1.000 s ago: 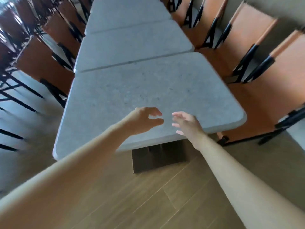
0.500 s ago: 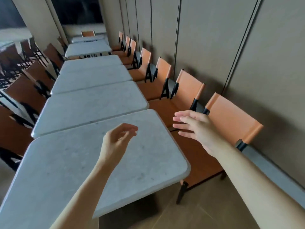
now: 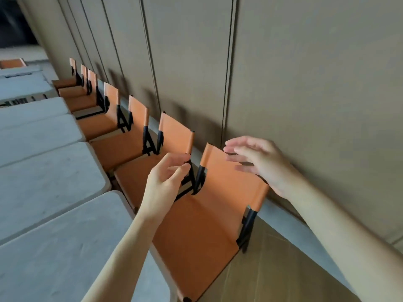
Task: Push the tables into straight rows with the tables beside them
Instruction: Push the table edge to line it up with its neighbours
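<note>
Over nearest orange chair (image 3: pixel 202 216) by wall (image 3: pixel 305 73): left hand (image 3: pixel 163 184) loosely curled, right hand (image 3: pixel 259 162) spread flat, both empty, off the nearest table (image 3: pixel 65 253) at lower left; could leave row crooked if attention drifts to chairs.

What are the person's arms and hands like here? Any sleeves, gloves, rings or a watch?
Both forearms are bare as far as the picture shows, with no sleeve in sight. The left hand and the right hand wear no gloves. No watch, bracelet or ring shows on either wrist or on the fingers that can be seen. The picture is slightly blurred, so small details could be missed.
</note>
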